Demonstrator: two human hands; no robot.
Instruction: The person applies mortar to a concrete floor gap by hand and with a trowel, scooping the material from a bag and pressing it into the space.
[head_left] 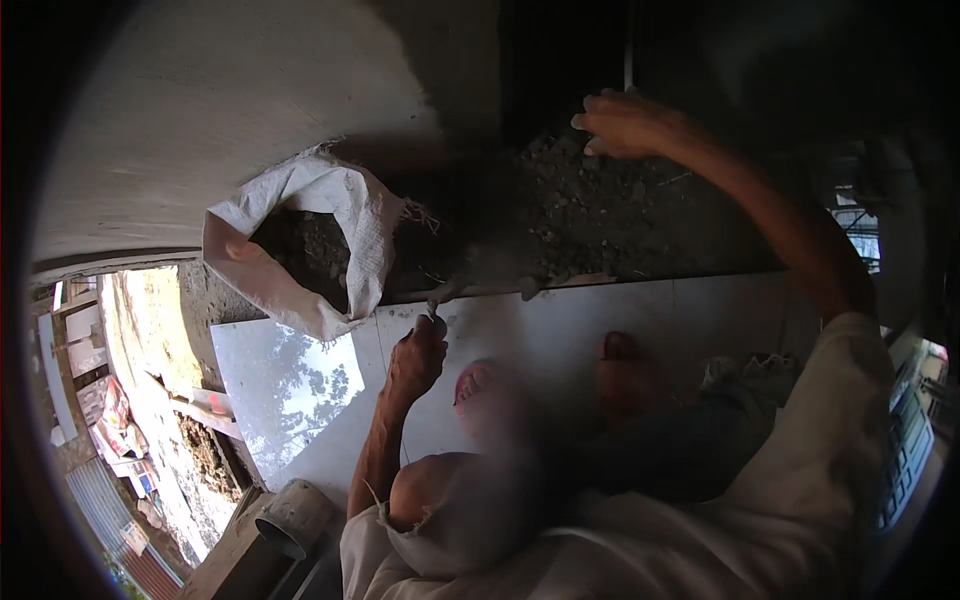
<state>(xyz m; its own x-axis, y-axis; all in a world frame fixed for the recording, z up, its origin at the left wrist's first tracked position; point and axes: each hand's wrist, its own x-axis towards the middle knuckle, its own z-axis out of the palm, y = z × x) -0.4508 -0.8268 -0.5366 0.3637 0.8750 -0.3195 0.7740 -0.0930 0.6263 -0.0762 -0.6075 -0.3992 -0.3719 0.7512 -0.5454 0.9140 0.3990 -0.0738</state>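
Note:
My left hand (416, 358) grips the handle of a small trowel (470, 282). Its blade is at the near edge of a pile of dark rubble (590, 210), with dust around it. My right hand (625, 122) reaches far forward onto the top of that pile with its fingers bent down into the debris, and I cannot see whether it holds anything. A white woven sack (345, 215), open and partly filled with rubble, stands just left of the trowel. I squat on a glossy white slab (300, 390), with my feet near its far edge.
A pale plastered wall (230, 110) rises behind the sack, with a dark opening to its right. A grey pipe end (290, 518) sits by my left elbow. Past the slab's left edge is a drop to a street and rooftops (120, 440).

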